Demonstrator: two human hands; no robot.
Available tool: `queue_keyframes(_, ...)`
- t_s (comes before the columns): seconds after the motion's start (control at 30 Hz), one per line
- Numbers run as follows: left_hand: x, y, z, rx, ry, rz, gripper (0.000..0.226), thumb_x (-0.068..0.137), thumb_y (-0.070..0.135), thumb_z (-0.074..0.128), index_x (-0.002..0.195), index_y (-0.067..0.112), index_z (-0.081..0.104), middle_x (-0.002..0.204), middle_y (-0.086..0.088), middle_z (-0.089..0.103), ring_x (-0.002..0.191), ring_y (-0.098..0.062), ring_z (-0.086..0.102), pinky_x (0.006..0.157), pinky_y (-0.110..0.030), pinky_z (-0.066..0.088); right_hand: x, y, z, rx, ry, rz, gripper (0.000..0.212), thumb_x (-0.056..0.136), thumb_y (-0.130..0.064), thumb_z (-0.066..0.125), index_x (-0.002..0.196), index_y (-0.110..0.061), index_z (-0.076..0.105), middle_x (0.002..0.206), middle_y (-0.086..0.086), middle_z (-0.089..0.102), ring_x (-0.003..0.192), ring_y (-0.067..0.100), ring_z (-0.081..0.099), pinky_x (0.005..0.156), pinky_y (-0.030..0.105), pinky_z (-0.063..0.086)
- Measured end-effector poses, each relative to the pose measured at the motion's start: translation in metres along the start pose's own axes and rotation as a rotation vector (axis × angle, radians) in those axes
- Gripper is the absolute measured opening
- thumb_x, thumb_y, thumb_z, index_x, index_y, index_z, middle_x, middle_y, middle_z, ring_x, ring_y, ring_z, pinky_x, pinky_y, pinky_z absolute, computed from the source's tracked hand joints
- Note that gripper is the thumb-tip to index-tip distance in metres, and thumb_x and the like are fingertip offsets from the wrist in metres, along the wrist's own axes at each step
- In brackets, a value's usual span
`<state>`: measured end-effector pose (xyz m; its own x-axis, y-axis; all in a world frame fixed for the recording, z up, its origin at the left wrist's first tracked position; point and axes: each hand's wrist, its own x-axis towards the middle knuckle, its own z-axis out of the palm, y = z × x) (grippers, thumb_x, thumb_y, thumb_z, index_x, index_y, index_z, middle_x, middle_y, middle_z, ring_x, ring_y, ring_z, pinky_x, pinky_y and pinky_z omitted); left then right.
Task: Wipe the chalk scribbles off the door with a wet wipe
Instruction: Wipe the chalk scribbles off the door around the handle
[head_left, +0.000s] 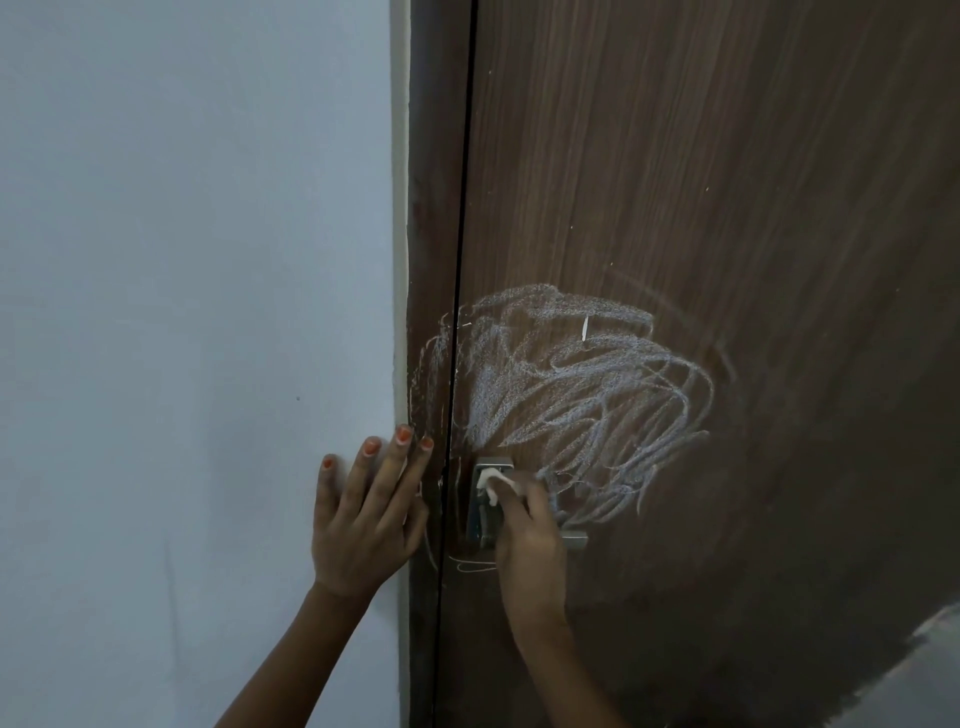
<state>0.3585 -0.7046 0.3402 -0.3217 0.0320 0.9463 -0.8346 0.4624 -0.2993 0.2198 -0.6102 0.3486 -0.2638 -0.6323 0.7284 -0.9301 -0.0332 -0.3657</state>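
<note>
A brown wood-grain door (701, 182) carries a big patch of white chalk scribbles (576, 395) above and right of its metal handle plate (485, 512). Thinner chalk lines run onto the door frame (431, 260) at the left. My right hand (527, 540) grips a crumpled white wet wipe (493, 480) and holds it against the top of the handle plate, at the lower left edge of the scribbles. My left hand (363, 514) lies flat with spread fingers across the wall and the frame's edge.
A pale wall (182, 312) fills the left half of the view. The lever of the door handle (574, 540) sticks out to the right behind my right hand. A strip of light floor (919, 680) shows at the bottom right.
</note>
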Motion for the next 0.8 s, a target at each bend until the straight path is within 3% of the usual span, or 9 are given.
queue_keyframes(0.1,0.001,0.0,0.0,0.002,-0.004,0.001,0.056,0.094,0.026,0.036,0.148,0.014,0.025,0.156,-0.008,0.012,0.144,-0.025,0.009,0.116,-0.046,0.006,0.009,0.003,-0.001,-0.011,0.017,-0.028,0.048,0.057,0.016,0.076,0.101,-0.004,0.07,0.096,0.012,0.068,0.078,0.02,0.068,0.059,0.025,0.058)
queue_keyframes(0.2,0.001,0.0,-0.001,-0.003,-0.002,0.001,0.055,0.094,0.026,0.035,0.147,0.014,0.025,0.156,-0.008,0.012,0.144,-0.025,0.008,0.116,-0.046,0.006,0.007,0.001,0.002,-0.111,-0.028,-0.087,0.047,0.05,0.009,0.082,0.093,-0.009,0.073,0.086,0.005,0.071,0.072,0.02,0.067,0.052,0.023,0.055)
queue_keyframes(0.3,0.001,0.0,-0.001,-0.003,0.0,0.001,0.057,0.093,0.025,0.037,0.148,0.014,0.024,0.156,-0.007,0.012,0.144,-0.025,0.008,0.116,-0.046,0.006,-0.001,0.004,0.005,-0.124,-0.114,-0.084,0.046,0.045,0.009,0.084,0.084,-0.012,0.074,0.088,0.003,0.07,0.078,0.021,0.067,0.05,0.022,0.055)
queue_keyframes(0.47,0.002,0.0,-0.001,-0.006,-0.001,-0.001,0.057,0.093,0.026,0.036,0.148,0.014,0.024,0.156,-0.007,0.012,0.144,-0.024,0.009,0.116,-0.046,0.006,0.008,0.013,-0.001,-0.008,0.002,0.01,0.038,0.053,0.015,0.079,0.085,-0.005,0.071,0.091,0.008,0.068,0.086,0.021,0.062,0.066,0.021,0.052)
queue_keyframes(0.57,0.003,0.0,-0.001,-0.001,0.001,-0.003,0.056,0.094,0.026,0.035,0.148,0.014,0.025,0.156,-0.007,0.012,0.144,-0.024,0.008,0.116,-0.045,0.006,0.019,0.006,0.0,-0.003,0.034,-0.036,0.036,0.06,0.012,0.077,0.092,-0.004,0.071,0.094,0.01,0.067,0.087,0.021,0.062,0.072,0.022,0.053)
queue_keyframes(0.7,0.002,0.0,-0.001,-0.009,0.004,-0.005,0.056,0.094,0.026,0.035,0.148,0.015,0.024,0.157,-0.006,0.012,0.144,-0.023,0.009,0.116,-0.045,0.007,0.008,-0.007,0.008,-0.074,-0.127,-0.147,0.04,0.051,0.008,0.083,0.085,-0.011,0.073,0.091,0.005,0.069,0.079,0.019,0.065,0.055,0.018,0.054)
queue_keyframes(0.8,0.003,0.0,-0.001,-0.006,0.006,-0.002,0.056,0.094,0.026,0.036,0.147,0.014,0.025,0.156,-0.006,0.012,0.144,-0.023,0.009,0.116,-0.045,0.007,0.001,0.001,0.006,-0.074,-0.169,-0.106,0.042,0.045,0.012,0.082,0.079,-0.011,0.073,0.09,0.006,0.069,0.078,0.02,0.066,0.051,0.019,0.055)
